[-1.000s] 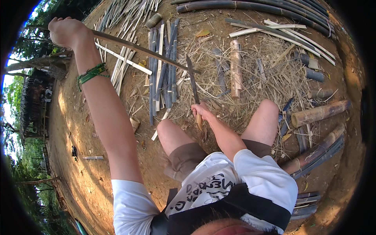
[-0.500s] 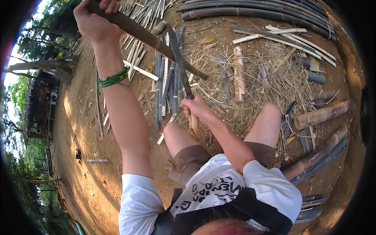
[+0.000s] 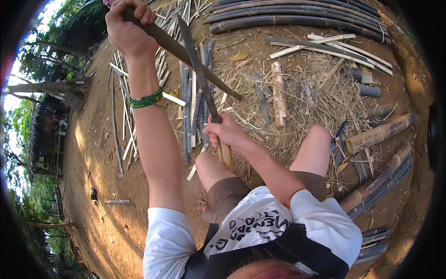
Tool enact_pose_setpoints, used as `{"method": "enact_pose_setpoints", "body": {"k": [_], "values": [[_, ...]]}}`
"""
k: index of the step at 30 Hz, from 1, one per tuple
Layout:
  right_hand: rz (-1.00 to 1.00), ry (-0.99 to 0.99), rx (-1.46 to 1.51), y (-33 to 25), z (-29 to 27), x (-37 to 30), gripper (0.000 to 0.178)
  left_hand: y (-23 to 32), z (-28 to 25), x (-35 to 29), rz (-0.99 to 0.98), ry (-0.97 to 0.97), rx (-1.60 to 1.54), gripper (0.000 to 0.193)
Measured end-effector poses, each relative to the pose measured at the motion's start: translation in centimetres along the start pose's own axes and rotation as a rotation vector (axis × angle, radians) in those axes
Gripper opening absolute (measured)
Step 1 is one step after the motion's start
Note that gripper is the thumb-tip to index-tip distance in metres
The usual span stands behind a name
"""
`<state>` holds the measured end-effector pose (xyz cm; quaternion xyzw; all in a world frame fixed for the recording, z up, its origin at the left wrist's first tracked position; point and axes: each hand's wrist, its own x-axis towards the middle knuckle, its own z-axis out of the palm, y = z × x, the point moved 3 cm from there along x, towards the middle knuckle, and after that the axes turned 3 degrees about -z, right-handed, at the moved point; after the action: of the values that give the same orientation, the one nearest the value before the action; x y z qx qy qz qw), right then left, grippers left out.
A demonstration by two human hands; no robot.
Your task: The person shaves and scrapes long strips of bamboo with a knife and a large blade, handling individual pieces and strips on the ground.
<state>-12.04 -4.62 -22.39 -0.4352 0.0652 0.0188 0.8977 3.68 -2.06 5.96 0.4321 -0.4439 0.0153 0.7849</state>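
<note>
Grips a long bamboo strip (image 3: 169, 43) near its upper end in the raised left hand (image 3: 130, 32), with the fingers (image 3: 145, 15) wrapped tightly round it. Slants that strip down from well left of the pale bamboo log (image 3: 279, 95) to near its left side. Holds a knife (image 3: 201, 81) in the right hand (image 3: 227, 132), closed firmly round the wooden handle (image 3: 225, 156), left of the log and on its near side. Crosses the dark blade (image 3: 206, 93) over the strip, left of the log; cannot tell touching from slightly apart. Faces dry shavings (image 3: 320, 86) spread round the log, dark split strips (image 3: 186, 125) to its left, long dark poles (image 3: 288, 21) well beyond it, and a brown bamboo section (image 3: 381, 133) to its right.
</note>
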Motion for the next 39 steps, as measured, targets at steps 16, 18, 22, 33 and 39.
{"method": "enact_pose_setpoints", "body": {"k": [16,18,22,33,39], "values": [[-0.106,0.039,-0.074,-0.2,1.6,-0.6,0.012,-0.1,0.3,0.0,0.143,0.321,0.139,0.018],[-0.103,-0.003,-0.086,-0.4,1.6,-0.9,0.012,-0.4,0.1,0.0,0.133,0.331,0.150,0.018],[0.025,0.146,0.012,0.8,-0.4,0.8,0.014,-0.7,0.5,0.3,0.146,0.352,0.162,0.019],[-0.074,0.047,-0.079,0.6,1.3,-0.7,0.012,-0.4,2.6,0.2,0.249,0.459,0.218,0.009],[0.017,0.169,0.067,1.7,-0.4,0.3,0.013,-1.0,4.1,0.0,0.305,0.507,0.262,0.013]]}}
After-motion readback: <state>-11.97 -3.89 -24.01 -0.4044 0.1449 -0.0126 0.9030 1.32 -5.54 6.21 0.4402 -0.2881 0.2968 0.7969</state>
